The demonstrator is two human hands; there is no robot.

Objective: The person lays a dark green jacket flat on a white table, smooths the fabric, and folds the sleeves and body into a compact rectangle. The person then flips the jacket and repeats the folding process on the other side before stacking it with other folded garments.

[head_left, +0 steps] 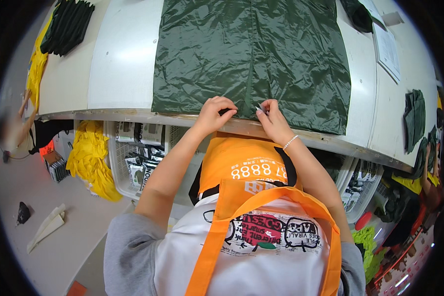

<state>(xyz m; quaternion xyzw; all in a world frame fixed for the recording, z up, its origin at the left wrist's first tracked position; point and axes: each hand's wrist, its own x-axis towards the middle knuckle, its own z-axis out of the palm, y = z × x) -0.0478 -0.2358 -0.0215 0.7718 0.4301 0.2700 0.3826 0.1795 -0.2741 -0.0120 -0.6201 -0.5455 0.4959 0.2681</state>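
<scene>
A dark green, shiny, wrinkled garment (301, 64) lies spread over the table in front of me, a seam running down its middle. At its near edge, just left of that seam, my left hand (216, 113) is closed in a pinch on the fabric. My right hand (275, 121), with a beaded bracelet at the wrist, is closed just right of the seam. Between its thumb and fingers a small pointed pale thing (258, 108) sticks out; too little of it shows to tell its kind.
Folded dark garments (68, 27) are stacked far left, and a folded green one (414, 121) lies right. Papers (387, 49) rest on the table. White baskets (114, 165) with packaged goods stand below the table edge, beside yellow fabric (91, 160). Other people work at both sides.
</scene>
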